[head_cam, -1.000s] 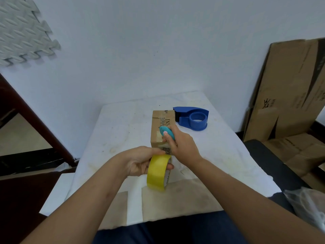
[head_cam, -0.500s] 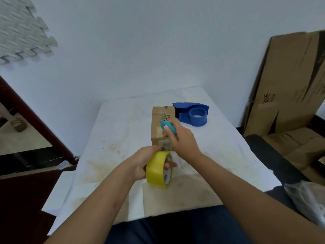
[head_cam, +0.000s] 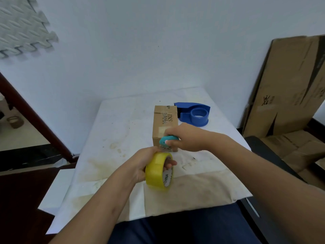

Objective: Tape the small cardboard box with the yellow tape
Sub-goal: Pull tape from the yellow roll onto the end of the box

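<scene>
A small cardboard box [head_cam: 165,120] lies on the white-covered table [head_cam: 123,131], long side pointing away from me. My left hand [head_cam: 142,164] grips the yellow tape roll [head_cam: 158,172] just in front of the box's near end, fingers through its core. A strip of tape seems to run from the roll up to the box's near edge. My right hand [head_cam: 186,138] holds a small teal cutter [head_cam: 167,139] against the near top edge of the box, above the roll.
A blue tape dispenser [head_cam: 195,113] stands right behind the box. Flattened cardboard boxes [head_cam: 288,88] lean on the wall at the right, with more on the floor. A dark wooden rail [head_cam: 33,118] runs along the left. My lap is below the table's near edge.
My right hand has slid the teal cutter from the box's top toward its near edge and turned sideways. The tape roll has dropped a little lower and closer to me.
</scene>
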